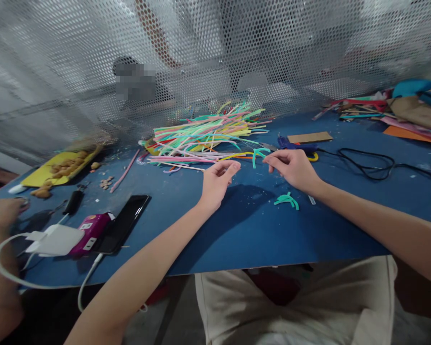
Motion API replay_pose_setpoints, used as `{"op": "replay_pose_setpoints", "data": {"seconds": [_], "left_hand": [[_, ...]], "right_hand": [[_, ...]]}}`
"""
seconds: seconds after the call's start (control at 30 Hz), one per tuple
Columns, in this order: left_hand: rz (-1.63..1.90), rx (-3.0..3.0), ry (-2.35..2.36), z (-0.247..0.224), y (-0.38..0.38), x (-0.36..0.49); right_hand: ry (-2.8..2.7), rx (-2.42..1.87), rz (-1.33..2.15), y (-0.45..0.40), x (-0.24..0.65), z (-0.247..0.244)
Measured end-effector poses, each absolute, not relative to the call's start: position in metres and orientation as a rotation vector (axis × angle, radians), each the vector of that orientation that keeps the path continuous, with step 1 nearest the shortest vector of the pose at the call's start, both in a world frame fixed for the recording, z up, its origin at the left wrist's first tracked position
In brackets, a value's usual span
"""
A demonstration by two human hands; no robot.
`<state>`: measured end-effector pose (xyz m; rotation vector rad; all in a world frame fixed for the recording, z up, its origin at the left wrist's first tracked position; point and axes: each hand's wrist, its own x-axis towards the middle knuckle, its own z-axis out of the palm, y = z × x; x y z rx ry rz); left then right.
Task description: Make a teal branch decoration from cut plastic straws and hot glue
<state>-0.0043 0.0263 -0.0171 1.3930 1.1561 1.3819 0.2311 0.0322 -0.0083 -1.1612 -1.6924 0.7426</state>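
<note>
My right hand (290, 167) pinches a small branched piece of green pipe cleaner (255, 157) between thumb and fingertips, above the blue table. Left of it, my left hand (221, 182) is closed, thumb pressed against the fingers; whatever it holds, if anything, is too small to make out. Below my right hand lies another green pipe cleaner cluster (288, 200), its short pieces spreading outward. Just beyond both hands a large heap of pastel pipe cleaners (208, 132) covers the back of the table. A blue glue gun (290, 143) rests behind my right hand, partly hidden.
A cardboard strip (311, 137) and black cord (366, 163) lie at right, before piled craft materials (413, 105). On the left are a phone (124, 225), a purple power adapter (91, 235), a white charger (57, 239) and a yellow tray (43, 170). Another person's arm (0, 254) reaches in. Perforated metal mesh (208, 52) stands behind.
</note>
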Motion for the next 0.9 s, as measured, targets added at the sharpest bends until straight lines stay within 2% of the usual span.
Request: {"op": "replay_pose_setpoints", "data": {"seconds": [0.17,0.4,0.7,0.8,0.9], "left_hand": [[1.394,1.407,1.151,-0.016,0.026,-0.006],[1.174,1.580,1.132,-0.015,0.025,-0.005],[1.090,1.753,1.161,-0.013,0.018,-0.005],[0.956,1.776,1.042,-0.010,0.013,-0.004],[0.657,1.849,0.820,-0.008,0.008,-0.002]], "right_hand": [[-1.670,-1.161,0.755,0.033,0.231,-0.008],[-1.656,-1.149,0.769,0.036,0.233,-0.010],[-1.659,-1.148,0.760,0.035,0.234,-0.008],[-1.657,-1.146,0.756,0.036,0.235,-0.009],[-1.657,-1.139,0.741,0.038,0.236,-0.010]]}}
